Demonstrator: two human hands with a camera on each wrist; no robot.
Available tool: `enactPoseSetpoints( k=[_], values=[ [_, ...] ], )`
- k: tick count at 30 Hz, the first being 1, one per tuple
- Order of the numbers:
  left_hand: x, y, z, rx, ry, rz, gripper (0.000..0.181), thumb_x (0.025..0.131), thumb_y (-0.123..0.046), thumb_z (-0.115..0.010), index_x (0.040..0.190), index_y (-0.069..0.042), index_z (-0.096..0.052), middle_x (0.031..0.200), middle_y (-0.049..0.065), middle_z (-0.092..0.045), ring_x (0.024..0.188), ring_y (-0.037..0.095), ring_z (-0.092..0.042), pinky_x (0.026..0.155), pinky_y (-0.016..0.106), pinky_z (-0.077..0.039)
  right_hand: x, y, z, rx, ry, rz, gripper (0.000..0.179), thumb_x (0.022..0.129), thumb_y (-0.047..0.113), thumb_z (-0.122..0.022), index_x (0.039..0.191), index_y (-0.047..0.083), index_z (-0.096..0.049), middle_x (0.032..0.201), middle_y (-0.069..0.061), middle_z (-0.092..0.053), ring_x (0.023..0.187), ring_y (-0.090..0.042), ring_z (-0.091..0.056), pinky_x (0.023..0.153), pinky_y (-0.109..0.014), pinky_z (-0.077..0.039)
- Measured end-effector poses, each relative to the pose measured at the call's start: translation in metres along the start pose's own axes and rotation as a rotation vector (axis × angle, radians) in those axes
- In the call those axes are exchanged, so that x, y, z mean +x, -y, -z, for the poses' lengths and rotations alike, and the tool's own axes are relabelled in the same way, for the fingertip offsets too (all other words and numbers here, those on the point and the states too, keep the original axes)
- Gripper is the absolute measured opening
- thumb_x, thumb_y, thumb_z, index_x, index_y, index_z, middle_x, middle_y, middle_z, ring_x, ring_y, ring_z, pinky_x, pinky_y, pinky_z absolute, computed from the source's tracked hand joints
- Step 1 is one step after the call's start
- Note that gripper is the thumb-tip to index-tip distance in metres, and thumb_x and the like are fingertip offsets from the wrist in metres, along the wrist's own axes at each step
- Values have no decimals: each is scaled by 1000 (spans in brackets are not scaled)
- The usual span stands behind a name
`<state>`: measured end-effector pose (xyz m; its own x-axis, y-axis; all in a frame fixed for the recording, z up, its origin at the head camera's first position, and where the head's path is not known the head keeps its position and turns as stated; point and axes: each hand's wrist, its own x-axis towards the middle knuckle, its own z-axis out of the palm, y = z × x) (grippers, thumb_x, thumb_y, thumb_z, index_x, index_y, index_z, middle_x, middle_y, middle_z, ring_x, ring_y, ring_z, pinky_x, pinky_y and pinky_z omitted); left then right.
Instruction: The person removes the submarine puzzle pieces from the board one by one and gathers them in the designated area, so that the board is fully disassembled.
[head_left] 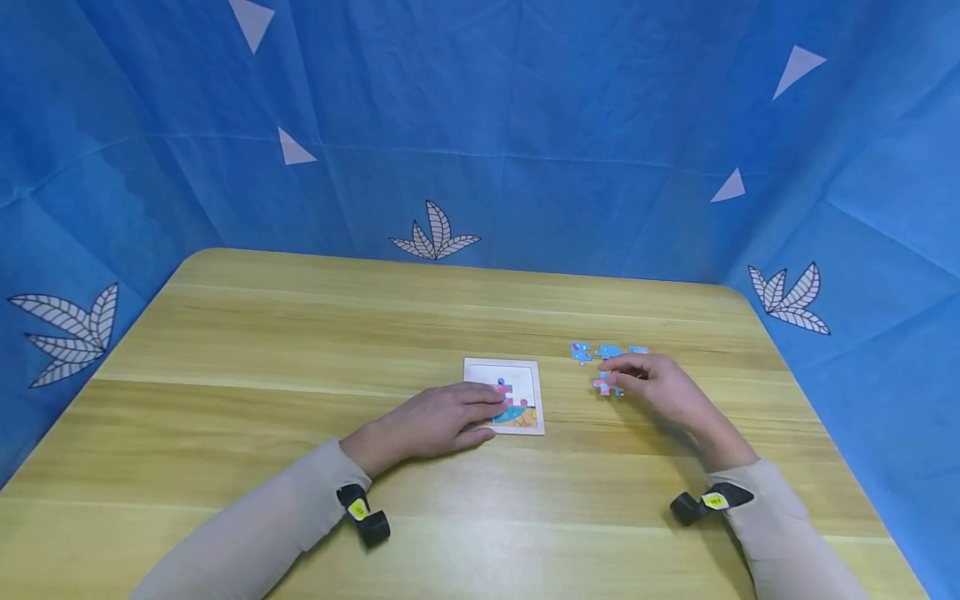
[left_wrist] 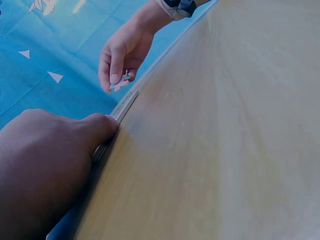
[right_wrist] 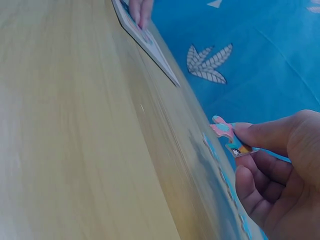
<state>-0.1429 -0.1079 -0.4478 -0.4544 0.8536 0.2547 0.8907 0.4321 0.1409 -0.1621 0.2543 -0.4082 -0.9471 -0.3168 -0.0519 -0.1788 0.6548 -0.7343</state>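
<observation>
My right hand (head_left: 652,383) pinches a pink and blue jigsaw piece (right_wrist: 225,132) between thumb and fingers, raised over the table. Flat on the left half of a square white puzzle frame (head_left: 541,400) lies my left hand (head_left: 442,417), its fingers extended across the picture and its thumb (left_wrist: 102,127) at the near edge. Part of a picture in pink, teal and orange shows inside the frame beside the fingertips; white backing is bare above it. The left fingers hide the rest.
Beyond the right hand, several loose blue jigsaw pieces (head_left: 609,352) lie in a row. The wooden table (head_left: 300,333) has blue cloth (head_left: 480,125) hanging behind it and at both sides. Each wrist wears a black strap with a small camera.
</observation>
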Motion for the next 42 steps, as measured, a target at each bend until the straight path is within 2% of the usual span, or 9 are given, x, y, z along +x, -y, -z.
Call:
enactPoseSetpoints(
  k=[6, 13, 16, 19, 26, 30, 36, 42],
  values=[
    [0, 0, 1, -4, 6, 4, 48, 100, -36, -56, 140, -10, -55, 144, 2, -51, 134, 15, -44, 111, 30, -35, -2, -15, 9, 34, -45, -50, 28, 94, 26, -68, 113, 6, -70, 94, -7, -67, 80, -16, -58, 65, -25, -50],
    [0, 0, 0, -13, -9, -4, 47, 99, -35, -58, 138, -10, -57, 142, 2, -53, 133, 16, -46, 110, 31, -37, -5, -28, 19, 42, -93, -101, 32, 96, 32, -65, 115, 7, -70, 112, -11, -67, 89, -14, -59, 72, -24, -49],
    [0, -1, 1, -13, -7, -2, 46, 99, -35, -57, 139, -10, -57, 143, 2, -53, 133, 16, -46, 110, 31, -37, -6, -32, 23, 30, -110, -108, 33, 97, 31, -64, 116, 6, -70, 115, -12, -66, 88, -14, -60, 72, -24, -50],
    [0, -1, 1, -8, 4, 7, 47, 100, -36, -56, 140, -11, -56, 144, 2, -52, 134, 16, -45, 111, 30, -35, -6, -37, 28, 31, -119, -108, 33, 97, 30, -63, 115, 4, -70, 109, -14, -68, 85, -14, -62, 71, -25, -52],
    [2, -1, 1, -16, 42, 42, 49, 101, -38, -53, 142, -12, -53, 144, 0, -52, 135, 15, -44, 111, 30, -35, -7, -48, 34, 8, -127, -133, 34, 96, 31, -65, 116, 4, -70, 109, -11, -67, 82, -14, -61, 69, -25, -51],
    [1, -2, 2, -18, 50, 47, 49, 101, -39, -53, 143, -12, -53, 144, 0, -52, 135, 16, -43, 111, 31, -36, -7, -49, 35, 22, -114, -137, 30, 96, 26, -66, 113, 2, -69, 97, -10, -67, 78, -16, -59, 65, -26, -50],
    [1, -1, 2, -15, 24, 26, 49, 100, -37, -55, 141, -11, -54, 144, 2, -51, 134, 16, -44, 110, 31, -37, -8, -48, 33, -31, -115, -120, 25, 95, 22, -66, 109, 1, -70, 85, -7, -66, 73, -17, -56, 59, -27, -46],
    [0, -1, 1, -31, -1, 8, 48, 100, -36, -56, 140, -9, -55, 146, 2, -49, 135, 16, -44, 111, 31, -35, -7, -51, 28, -90, -151, -106, 26, 92, 29, -70, 104, 6, -73, 87, -3, -68, 75, -16, -55, 64, -26, -44]
  ],
)
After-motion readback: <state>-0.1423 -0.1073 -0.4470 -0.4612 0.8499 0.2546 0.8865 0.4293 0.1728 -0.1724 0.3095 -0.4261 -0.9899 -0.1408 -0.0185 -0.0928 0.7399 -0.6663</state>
